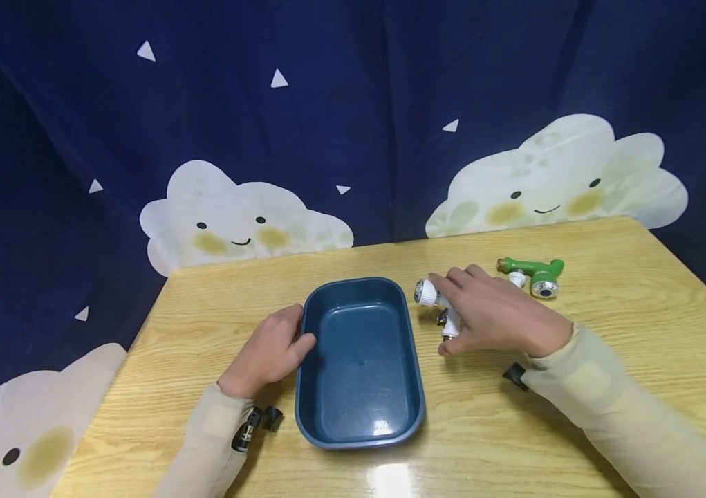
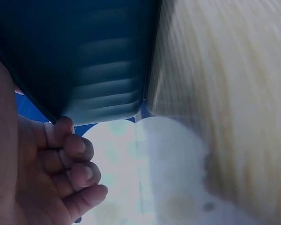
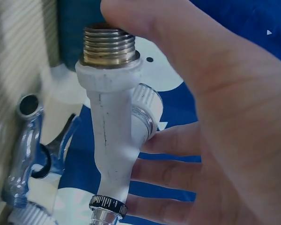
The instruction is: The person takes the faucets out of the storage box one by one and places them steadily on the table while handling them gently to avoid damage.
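My left hand (image 1: pixel 272 349) is at the left rim of a dark blue plastic basin (image 1: pixel 411 353), its thumb over the rim and its fingers outside the wall. In the left wrist view those fingers (image 2: pixel 79 176) are curled just beside the basin's rim. To the right of the basin, my right hand (image 1: pixel 483 311) grips a white water tap (image 1: pixel 452 324) with a brass threaded end and a ridged white knob. The right wrist view shows the white tap (image 3: pixel 112 126) upright, thumb at its threaded end and fingers along its body.
A chrome tap (image 3: pixel 23 154) lies on the wooden table (image 1: pixel 203 318), mostly hidden under the right hand in the head view. Behind the right hand lies a green tap (image 1: pixel 533 268) with a brass end. A dark blue curtain (image 1: pixel 390 104) with printed clouds hangs behind the table.
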The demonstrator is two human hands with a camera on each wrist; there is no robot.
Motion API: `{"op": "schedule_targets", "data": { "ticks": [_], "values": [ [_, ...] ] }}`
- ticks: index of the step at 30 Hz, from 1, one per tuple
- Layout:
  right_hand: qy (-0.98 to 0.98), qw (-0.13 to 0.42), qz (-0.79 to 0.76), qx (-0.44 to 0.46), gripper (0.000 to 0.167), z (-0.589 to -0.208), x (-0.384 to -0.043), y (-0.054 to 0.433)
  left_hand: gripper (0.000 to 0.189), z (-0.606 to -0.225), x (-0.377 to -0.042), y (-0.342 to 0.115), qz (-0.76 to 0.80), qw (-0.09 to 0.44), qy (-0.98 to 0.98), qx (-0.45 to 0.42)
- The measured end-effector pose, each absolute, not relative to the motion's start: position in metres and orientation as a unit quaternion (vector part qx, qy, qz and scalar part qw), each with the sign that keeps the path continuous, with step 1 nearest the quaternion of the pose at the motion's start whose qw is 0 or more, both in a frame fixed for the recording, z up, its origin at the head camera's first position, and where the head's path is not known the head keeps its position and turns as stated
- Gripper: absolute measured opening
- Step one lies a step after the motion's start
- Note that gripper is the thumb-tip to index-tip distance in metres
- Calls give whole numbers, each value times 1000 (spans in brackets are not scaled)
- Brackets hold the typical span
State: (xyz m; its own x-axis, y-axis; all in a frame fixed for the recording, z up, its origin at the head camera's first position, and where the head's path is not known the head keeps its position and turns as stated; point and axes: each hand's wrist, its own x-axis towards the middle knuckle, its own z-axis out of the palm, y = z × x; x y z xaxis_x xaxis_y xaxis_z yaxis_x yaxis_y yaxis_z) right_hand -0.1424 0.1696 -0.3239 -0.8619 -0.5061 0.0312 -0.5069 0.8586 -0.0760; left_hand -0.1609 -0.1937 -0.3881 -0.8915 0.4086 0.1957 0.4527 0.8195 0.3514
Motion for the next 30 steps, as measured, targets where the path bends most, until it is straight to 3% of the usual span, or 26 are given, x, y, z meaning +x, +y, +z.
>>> {"op": "schedule_targets", "data": {
  "ticks": [30],
  "values": [
    [-961,-40,40,269,112,-348,-127,170,16,-387,-161,-193,-201,60,-950,-233]
  ]
}}
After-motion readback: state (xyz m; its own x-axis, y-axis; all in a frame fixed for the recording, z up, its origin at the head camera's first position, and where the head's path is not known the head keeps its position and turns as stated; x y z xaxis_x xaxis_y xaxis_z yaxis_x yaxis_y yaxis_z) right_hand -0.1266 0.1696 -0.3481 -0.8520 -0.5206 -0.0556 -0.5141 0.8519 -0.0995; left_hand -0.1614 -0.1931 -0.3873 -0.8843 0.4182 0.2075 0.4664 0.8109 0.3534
